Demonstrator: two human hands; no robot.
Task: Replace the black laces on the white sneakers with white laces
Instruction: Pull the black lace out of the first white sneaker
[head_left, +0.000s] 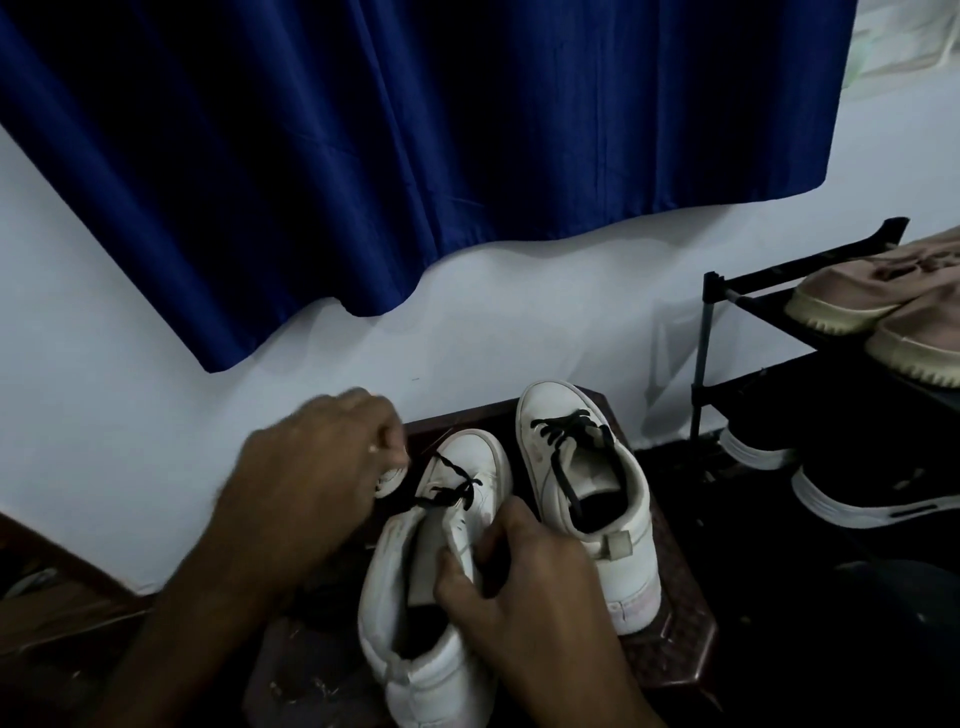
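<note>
One sneaker (397, 561) gripped, black lace (451, 469) pinched; rack (700, 358) nearby

On the dark tabletop (675, 623) stand two white sneakers. The left grip (311, 467) pinches the loosened black lace (452, 475) of the near sneaker (415, 660); the right grip (519, 587) clasps its collar. The other sneaker (613, 519), by the tabletop's right edge, is laced in black. A shoe rack (709, 332) stands rightward.

Sneakers (587, 499) smooth, likely leather — curtain (415, 130) matt cloth.
</note>
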